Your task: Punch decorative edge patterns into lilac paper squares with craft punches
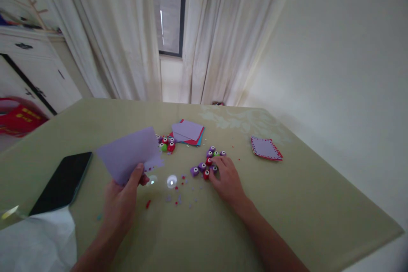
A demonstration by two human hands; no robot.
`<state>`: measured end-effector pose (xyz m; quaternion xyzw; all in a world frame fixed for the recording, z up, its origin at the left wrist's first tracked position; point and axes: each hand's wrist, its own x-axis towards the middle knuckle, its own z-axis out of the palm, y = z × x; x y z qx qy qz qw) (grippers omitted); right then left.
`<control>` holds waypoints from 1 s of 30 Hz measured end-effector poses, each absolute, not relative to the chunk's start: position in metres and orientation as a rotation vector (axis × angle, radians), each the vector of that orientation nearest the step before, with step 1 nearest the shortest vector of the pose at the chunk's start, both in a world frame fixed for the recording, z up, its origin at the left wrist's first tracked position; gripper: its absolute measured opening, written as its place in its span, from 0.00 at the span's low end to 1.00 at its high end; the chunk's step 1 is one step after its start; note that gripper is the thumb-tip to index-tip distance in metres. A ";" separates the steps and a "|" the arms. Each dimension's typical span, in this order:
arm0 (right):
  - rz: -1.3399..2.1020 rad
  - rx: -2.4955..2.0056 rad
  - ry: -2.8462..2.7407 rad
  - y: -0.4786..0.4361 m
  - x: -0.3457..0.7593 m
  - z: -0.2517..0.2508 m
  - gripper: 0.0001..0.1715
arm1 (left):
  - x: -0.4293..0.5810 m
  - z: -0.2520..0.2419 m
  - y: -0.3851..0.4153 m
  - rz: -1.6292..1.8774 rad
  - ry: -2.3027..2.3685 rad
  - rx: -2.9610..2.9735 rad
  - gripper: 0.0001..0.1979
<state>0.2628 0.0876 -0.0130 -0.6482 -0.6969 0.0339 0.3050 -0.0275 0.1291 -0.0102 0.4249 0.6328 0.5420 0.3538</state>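
A sheet of plain lilac paper (129,153) is pinched between the thumb and fingers of my left hand (126,193), raised above the table on the left. My right hand (228,178) reaches into a loose group of small craft punches, purple, red and green with white-and-black round tops. Its thumb and fingers are apart, close around a purple punch (214,169) and beside a red punch (209,161); a firm grip does not show. More punches, among them a green one (163,147), stand behind the paper, which partly hides them.
Lilac, red and blue paper sheets (191,129) lie stacked at the back. Cards with patterned edges (266,148) sit at the right. A black phone (62,180) and a white tissue-like sheet (38,242) are at the left. Red and lilac scraps (148,204) dot the green tabletop (197,246).
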 end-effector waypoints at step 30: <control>0.111 -1.747 -2.241 0.165 0.180 -0.003 0.09 | -0.012 0.002 0.120 1.274 1.567 1.320 0.21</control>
